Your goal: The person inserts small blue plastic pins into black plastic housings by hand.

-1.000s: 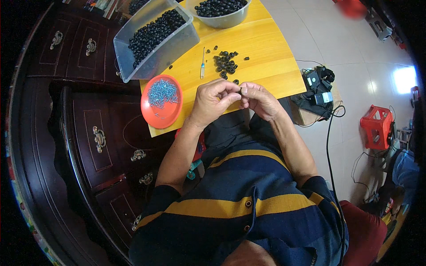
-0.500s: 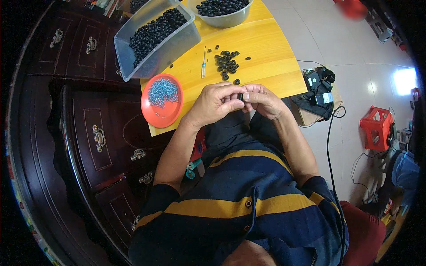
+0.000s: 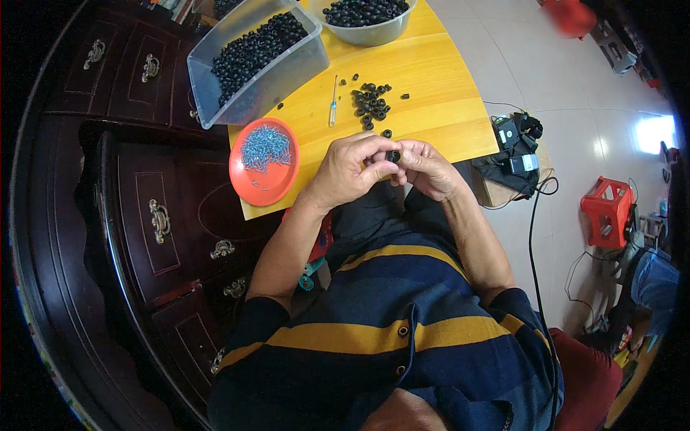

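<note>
Above my lap, at the table's near edge, my left hand (image 3: 351,170) pinches a small black cylindrical plastic part (image 3: 392,156) between thumb and forefinger. My right hand (image 3: 430,171) is closed right beside it, thumb and bent fingers together at the part's right side; what lies in those fingers is hidden. Beyond my hands a loose group of similar black parts (image 3: 371,104) lies on the yellow table (image 3: 438,86). A thin screwdriver (image 3: 333,108) with a clear bluish handle lies left of them. An orange-red plate (image 3: 243,185) of small silvery-blue screws (image 3: 264,149) stands nearer, to the left.
A clear plastic bin (image 3: 269,90) full of black parts stands at the table's far left, a round tub (image 3: 359,32) of them beside it. Dark wooden drawers (image 3: 154,215) flank the left. Right of the table are black electronic devices with cables (image 3: 514,154) and a red stool (image 3: 607,212).
The black part shows more fully between my left fingers, as my right thumb has slid off it to the right. The whole view has shifted slightly.
</note>
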